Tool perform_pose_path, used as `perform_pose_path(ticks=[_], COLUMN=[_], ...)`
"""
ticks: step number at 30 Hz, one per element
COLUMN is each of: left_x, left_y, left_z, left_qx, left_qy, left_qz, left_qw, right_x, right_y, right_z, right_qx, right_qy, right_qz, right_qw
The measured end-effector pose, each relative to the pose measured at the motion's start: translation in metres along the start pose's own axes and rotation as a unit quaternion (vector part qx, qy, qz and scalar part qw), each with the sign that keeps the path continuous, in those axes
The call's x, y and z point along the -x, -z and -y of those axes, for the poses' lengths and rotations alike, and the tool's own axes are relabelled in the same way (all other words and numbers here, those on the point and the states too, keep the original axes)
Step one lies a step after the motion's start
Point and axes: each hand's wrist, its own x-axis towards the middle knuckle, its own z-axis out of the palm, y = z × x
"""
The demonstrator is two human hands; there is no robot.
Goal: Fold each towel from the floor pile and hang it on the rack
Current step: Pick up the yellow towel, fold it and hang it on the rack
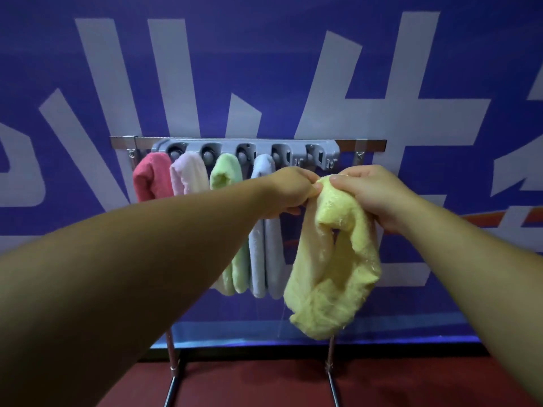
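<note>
A yellow towel hangs doubled over in front of the rack, pinched at its top edge by both hands. My left hand grips the top from the left and my right hand grips it from the right, fingertips almost touching. Behind them stands the rack, a metal bar with a grey strip of clips. Hanging from the clips, left to right, are a red towel, a pink towel, a green towel and a pale blue towel. The two rightmost clips hold nothing.
A blue banner wall with large white characters stands right behind the rack. The rack's metal legs stand on a red floor. The floor pile is out of view.
</note>
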Motion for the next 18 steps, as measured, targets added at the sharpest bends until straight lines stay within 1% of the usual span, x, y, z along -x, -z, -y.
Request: perform_pose_path(ticks=[3, 6, 7, 9, 11, 13, 16, 18], left_x=[-0.016, -0.030, -0.035, -0.042, -0.050, -0.057, -0.070, -0.081], left_y=[0.010, 0.021, 0.025, 0.034, 0.042, 0.050, 0.059, 0.063], left_z=[-0.004, -0.007, -0.009, -0.011, -0.011, -0.011, -0.014, -0.017], left_qx=[-0.074, -0.117, -0.126, -0.098, -0.092, -0.121, -0.210, -0.268], left_qy=[0.001, 0.013, 0.012, 0.013, 0.009, 0.008, 0.004, 0.001], left_qz=[-0.060, -0.076, -0.088, -0.110, -0.127, -0.150, -0.186, -0.207], left_qw=[0.995, 0.990, 0.988, 0.989, 0.988, 0.981, 0.960, 0.941], right_x=[-0.023, -0.047, -0.054, -0.069, -0.082, -0.092, -0.107, -0.118], right_y=[0.001, -0.003, -0.006, -0.011, -0.016, -0.023, -0.031, -0.033], right_z=[-0.006, -0.007, -0.006, -0.002, 0.004, 0.011, 0.018, 0.020], right_qx=[0.051, 0.118, 0.136, 0.179, 0.229, 0.284, 0.365, 0.391], right_qy=[0.009, 0.019, 0.028, 0.047, 0.066, 0.095, 0.121, 0.114], right_qz=[-0.017, -0.028, -0.032, -0.051, -0.076, -0.105, -0.130, -0.132], right_qw=[0.999, 0.992, 0.990, 0.981, 0.968, 0.948, 0.914, 0.904])
